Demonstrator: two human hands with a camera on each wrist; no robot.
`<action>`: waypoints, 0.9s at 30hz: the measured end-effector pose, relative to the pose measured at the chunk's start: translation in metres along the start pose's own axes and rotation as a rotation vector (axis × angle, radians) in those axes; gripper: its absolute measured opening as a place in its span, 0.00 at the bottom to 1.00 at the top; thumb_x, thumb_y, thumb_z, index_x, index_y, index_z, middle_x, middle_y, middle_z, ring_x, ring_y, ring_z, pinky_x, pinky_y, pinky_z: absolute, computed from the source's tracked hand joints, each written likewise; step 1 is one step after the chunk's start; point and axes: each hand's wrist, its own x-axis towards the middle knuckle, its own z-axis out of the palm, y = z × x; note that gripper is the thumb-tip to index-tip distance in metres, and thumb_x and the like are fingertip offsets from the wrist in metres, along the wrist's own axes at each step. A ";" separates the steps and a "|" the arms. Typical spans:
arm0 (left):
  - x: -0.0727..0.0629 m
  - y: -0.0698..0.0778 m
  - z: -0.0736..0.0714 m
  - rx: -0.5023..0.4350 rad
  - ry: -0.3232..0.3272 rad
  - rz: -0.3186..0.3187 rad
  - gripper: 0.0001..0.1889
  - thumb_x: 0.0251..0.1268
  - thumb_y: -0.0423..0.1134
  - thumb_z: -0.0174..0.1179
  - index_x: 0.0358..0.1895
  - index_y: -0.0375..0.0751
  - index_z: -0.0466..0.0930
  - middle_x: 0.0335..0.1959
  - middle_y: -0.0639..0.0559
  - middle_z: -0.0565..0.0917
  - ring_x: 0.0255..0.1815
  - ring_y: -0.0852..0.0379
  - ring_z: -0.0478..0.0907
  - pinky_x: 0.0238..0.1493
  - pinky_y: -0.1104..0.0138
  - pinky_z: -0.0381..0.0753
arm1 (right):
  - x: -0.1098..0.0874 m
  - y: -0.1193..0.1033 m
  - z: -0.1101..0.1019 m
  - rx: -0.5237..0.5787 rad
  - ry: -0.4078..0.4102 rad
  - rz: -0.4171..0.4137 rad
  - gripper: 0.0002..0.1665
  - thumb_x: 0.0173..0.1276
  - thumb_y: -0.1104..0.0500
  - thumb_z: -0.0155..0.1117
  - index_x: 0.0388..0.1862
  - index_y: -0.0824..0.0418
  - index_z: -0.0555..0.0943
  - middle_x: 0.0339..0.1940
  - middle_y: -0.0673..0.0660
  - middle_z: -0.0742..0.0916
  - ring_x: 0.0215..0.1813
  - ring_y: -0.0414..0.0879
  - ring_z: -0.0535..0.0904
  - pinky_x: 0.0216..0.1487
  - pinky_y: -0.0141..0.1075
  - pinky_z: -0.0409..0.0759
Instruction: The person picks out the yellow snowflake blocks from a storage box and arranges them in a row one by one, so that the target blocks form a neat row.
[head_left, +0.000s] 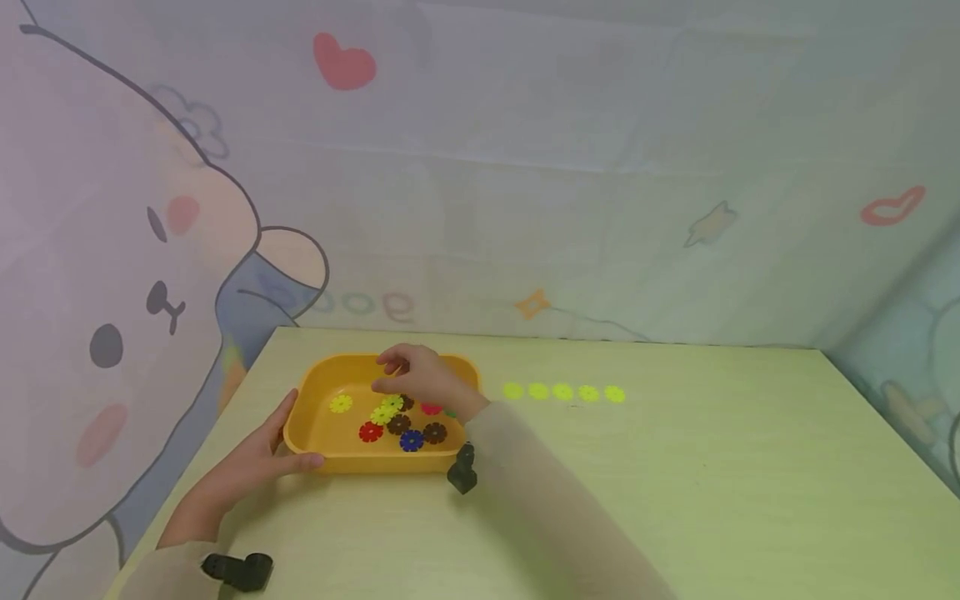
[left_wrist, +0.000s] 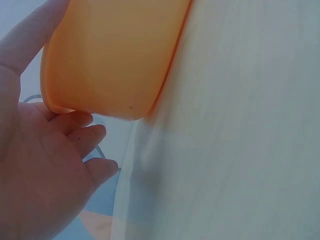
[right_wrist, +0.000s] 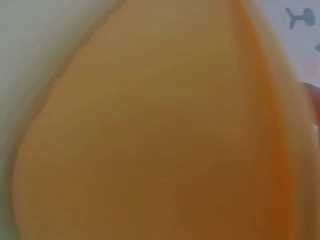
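My left hand (head_left: 255,454) grips the left end of a yellow plastic basin (head_left: 375,462), thumb along the front and fingers round the side. Close up in the left wrist view, the fingertips (left_wrist: 95,135) press on the basin's outer wall. Over the basin's far right part hangs my right hand (head_left: 423,379), fingers bent, with a gap between thumb and forefinger and nothing seen in it. Below it lie notched flower-shaped plastic discs: a yellow disc (head_left: 341,403) apart at left, and a red disc (head_left: 371,431), a blue disc (head_left: 411,441), a brown disc (head_left: 435,432) and others bunched together.
Right of the basin, several yellow-green discs (head_left: 563,392) lie in a straight row on the pale table (head_left: 675,483). A cloth backdrop (head_left: 487,208) with cartoon prints hangs behind the table's far edge. Black wrist cameras sit on both sleeves.
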 end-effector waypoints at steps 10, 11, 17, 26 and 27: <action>0.000 0.003 0.003 -0.018 -0.010 0.011 0.58 0.60 0.45 0.67 0.77 0.41 0.25 0.77 0.33 0.33 0.75 0.28 0.33 0.66 0.30 0.40 | 0.007 0.023 0.015 0.048 -0.026 0.088 0.27 0.63 0.55 0.69 0.59 0.63 0.78 0.50 0.56 0.83 0.46 0.43 0.77 0.48 0.32 0.78; 0.000 0.003 0.002 -0.014 -0.009 0.008 0.58 0.60 0.45 0.67 0.77 0.41 0.25 0.77 0.33 0.33 0.75 0.28 0.33 0.67 0.31 0.40 | 0.007 0.023 0.016 0.043 -0.027 0.089 0.27 0.63 0.56 0.69 0.59 0.63 0.78 0.50 0.56 0.83 0.45 0.43 0.76 0.48 0.32 0.78; -0.001 0.003 0.000 -0.006 0.001 0.009 0.58 0.60 0.45 0.67 0.77 0.41 0.25 0.78 0.35 0.33 0.75 0.29 0.33 0.67 0.31 0.39 | 0.009 0.022 0.020 -0.064 -0.049 0.063 0.24 0.60 0.58 0.71 0.55 0.64 0.80 0.50 0.58 0.83 0.44 0.44 0.76 0.48 0.30 0.77; -0.001 0.000 0.000 -0.008 0.005 0.008 0.58 0.59 0.45 0.67 0.77 0.42 0.25 0.77 0.34 0.33 0.75 0.28 0.34 0.67 0.32 0.40 | 0.021 0.032 0.032 -0.185 -0.098 0.099 0.24 0.58 0.56 0.73 0.53 0.61 0.82 0.47 0.54 0.84 0.45 0.43 0.76 0.50 0.29 0.77; -0.001 0.000 0.000 -0.002 0.006 0.002 0.59 0.59 0.45 0.67 0.77 0.42 0.25 0.77 0.34 0.33 0.75 0.28 0.35 0.68 0.32 0.41 | 0.023 0.033 0.033 -0.200 -0.103 0.100 0.24 0.58 0.56 0.73 0.54 0.60 0.82 0.47 0.54 0.83 0.45 0.43 0.76 0.51 0.29 0.77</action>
